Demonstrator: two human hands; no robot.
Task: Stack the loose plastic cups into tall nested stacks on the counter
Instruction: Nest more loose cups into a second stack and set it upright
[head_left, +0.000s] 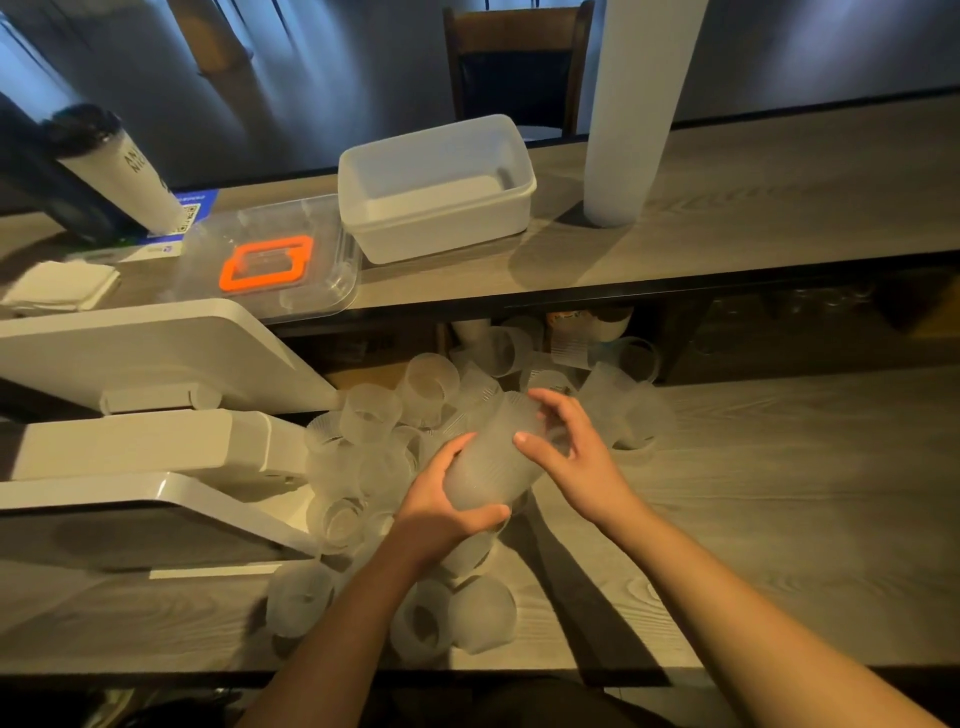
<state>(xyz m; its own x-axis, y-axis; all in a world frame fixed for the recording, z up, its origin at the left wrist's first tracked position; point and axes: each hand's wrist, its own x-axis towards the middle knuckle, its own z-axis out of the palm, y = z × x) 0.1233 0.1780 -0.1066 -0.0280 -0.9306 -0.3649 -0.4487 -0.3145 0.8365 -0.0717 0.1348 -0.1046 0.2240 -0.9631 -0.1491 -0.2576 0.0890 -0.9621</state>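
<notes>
Both hands meet over the pile of loose cups (395, 467) on the wooden counter (753, 493): the left hand (441, 512) grips the lower end of a short frosted stack (493, 457), the right hand (566, 447) curls round its upper end. Beyond the pile, on the raised shelf, sits a white tub (436, 187); left of the pile stand white machines (140, 447), and a tall finished stack (634, 104) rises right of the tub

Your left hand (441, 512) and right hand (574, 457) are gripping a short cup stack (493, 457) above the loose cups (363, 467) lying on the lower counter (779, 493). Behind, on the raised shelf (779, 197), an open tub (436, 187) is sitting between a lidded box (270, 260) to its left and a tall cup stack (639, 104) to its right.
</notes>
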